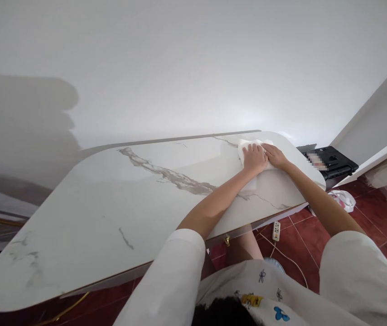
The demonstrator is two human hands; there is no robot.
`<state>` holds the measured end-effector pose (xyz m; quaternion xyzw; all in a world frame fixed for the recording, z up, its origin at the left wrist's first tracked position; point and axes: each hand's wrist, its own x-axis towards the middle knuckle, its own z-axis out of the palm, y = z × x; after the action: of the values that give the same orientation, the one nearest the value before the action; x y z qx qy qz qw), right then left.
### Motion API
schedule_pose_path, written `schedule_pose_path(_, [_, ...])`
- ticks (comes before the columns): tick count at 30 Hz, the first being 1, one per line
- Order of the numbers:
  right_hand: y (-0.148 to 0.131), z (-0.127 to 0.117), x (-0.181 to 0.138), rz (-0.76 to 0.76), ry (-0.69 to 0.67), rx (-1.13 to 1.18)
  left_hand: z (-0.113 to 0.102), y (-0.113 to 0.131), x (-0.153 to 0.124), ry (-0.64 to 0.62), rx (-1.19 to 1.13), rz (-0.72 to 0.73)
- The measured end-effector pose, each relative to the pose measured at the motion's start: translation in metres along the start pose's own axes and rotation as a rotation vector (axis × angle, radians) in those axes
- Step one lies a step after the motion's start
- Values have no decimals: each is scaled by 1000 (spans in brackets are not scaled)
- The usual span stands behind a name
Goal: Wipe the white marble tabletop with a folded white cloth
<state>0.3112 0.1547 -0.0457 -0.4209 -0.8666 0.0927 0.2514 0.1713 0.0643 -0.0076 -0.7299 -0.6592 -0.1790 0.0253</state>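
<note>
The person leans over a white marble-patterned counter [118, 203] with grey veining, both arms stretched toward its far right corner. There a white cloth [248, 147] lies flat on the surface, close to the rounded edge and just short of the wall [193, 68].

The left hand [254, 159] rests palm down on the cloth, fingers spread and pressed flat; its grip is wide, laid over the fabric rather than closed around it. The right hand [274, 155] lies just beside it, touching the left hand's edge, also palm down with fingers extended over the cloth's right part; this grip too is flat and open, pinning the cloth against the counter. A strip of the cloth shows beyond the fingertips and another below the left wrist.

The person wears a white top with loose sleeves [176, 271].

Beyond the counter's right end a black device [332, 163] sits low near the wall. On the dark red tiled floor [366, 217] lie a crumpled white plastic bag [343, 199] and a white power strip [276, 230] whose cord trails toward the person.
</note>
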Motion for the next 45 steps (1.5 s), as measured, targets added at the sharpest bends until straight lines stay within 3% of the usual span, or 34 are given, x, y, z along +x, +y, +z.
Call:
schedule_pose_path(14, [-52,-3,-75,-118,33,-47,-25,17,-87,13,23,-22])
schedule_pose_path(28, [-71,-21,-121,-138,0,-28,-34,41,-125,-41,34,-8])
schedule_pose_path(33, [-59,-35,-132,-109,-7,-21,-30,59,-121,-38,-3,11])
schedule_pose_path(38, [-33,-47,-127,-63,-15,-29,-15,75,-98,2,-51,29])
schedule_pose_path(45, [-5,-43,-96,-33,10,-40,-3,68,-61,39,-74,39])
